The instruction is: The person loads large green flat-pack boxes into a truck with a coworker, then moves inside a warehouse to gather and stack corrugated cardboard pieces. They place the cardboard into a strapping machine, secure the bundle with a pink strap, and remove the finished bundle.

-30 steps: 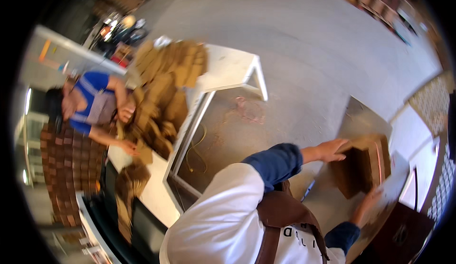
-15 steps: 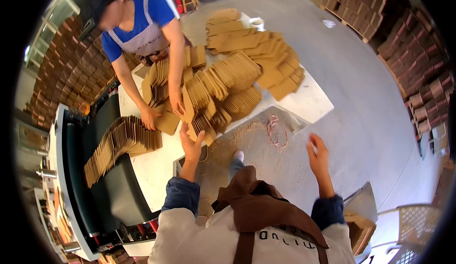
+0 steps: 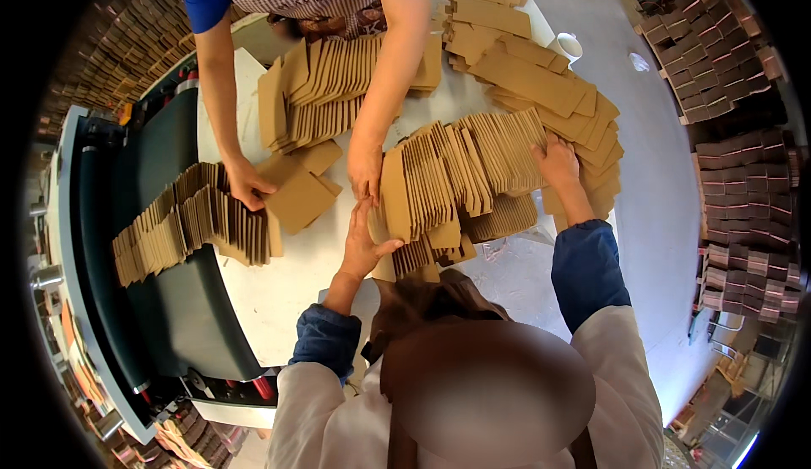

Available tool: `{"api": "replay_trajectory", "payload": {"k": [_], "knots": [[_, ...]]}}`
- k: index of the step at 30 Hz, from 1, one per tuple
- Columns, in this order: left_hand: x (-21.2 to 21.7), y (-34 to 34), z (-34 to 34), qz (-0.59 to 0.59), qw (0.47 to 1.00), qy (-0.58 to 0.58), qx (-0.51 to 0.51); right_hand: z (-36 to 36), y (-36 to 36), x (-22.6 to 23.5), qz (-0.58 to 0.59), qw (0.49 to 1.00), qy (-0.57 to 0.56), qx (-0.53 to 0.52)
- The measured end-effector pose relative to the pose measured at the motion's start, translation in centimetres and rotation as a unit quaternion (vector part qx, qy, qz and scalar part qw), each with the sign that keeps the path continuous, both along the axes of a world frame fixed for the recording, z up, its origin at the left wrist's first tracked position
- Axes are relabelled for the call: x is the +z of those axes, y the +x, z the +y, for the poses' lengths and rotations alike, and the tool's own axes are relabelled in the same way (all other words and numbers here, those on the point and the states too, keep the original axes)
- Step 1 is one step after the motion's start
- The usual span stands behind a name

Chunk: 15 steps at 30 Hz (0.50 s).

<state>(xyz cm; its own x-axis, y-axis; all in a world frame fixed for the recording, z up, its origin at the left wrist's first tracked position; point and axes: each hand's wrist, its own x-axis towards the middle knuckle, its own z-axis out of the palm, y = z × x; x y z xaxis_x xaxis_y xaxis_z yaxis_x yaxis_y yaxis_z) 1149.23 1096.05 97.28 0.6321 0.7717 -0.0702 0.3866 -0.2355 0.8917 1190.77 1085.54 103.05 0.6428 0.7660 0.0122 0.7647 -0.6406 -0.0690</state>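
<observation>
A long row of folded brown cardboard blanks [image 3: 456, 169] stands on edge on the white table in front of me. My left hand [image 3: 363, 245] is at its left end, fingers stretched upward and thumb spread toward the lower blanks. At the right end my right hand [image 3: 557, 165] rests its spread fingertips against the last blanks. More blanks [image 3: 503, 218] lie beneath the row, partly hidden. Across the table a person in blue sleeves reaches in; that co-worker's one hand [image 3: 365, 169] is just above my left fingers, the other [image 3: 247, 182] at loose flat blanks [image 3: 296, 203].
A dark conveyor belt [image 3: 160, 300] on the left carries a fanned row of blanks [image 3: 198, 216]. Another upright batch [image 3: 329, 85] stands by the co-worker. Flat blanks [image 3: 541, 72] overlap at the far right, near a white tape roll [image 3: 568, 45]. Bundled cardboard stacks [image 3: 748, 207] line the right side.
I have moved closer to the table. My right hand has come from the open air to the row's right end; my left hand stays by its left end. The co-worker's hands remain near the blanks.
</observation>
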Motion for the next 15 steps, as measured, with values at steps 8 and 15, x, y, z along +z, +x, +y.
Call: {"api": "replay_trajectory", "payload": {"k": [8,15], "knots": [[2.4,0.1,-3.8,0.057,0.985,0.159,-0.023,0.7,-2.6,4.3,0.255,0.959,0.111,0.061],[2.8,1.9,-5.1,0.055,0.982,0.154,0.095,0.6,-3.9,0.9,0.53,0.805,0.258,0.065]]}}
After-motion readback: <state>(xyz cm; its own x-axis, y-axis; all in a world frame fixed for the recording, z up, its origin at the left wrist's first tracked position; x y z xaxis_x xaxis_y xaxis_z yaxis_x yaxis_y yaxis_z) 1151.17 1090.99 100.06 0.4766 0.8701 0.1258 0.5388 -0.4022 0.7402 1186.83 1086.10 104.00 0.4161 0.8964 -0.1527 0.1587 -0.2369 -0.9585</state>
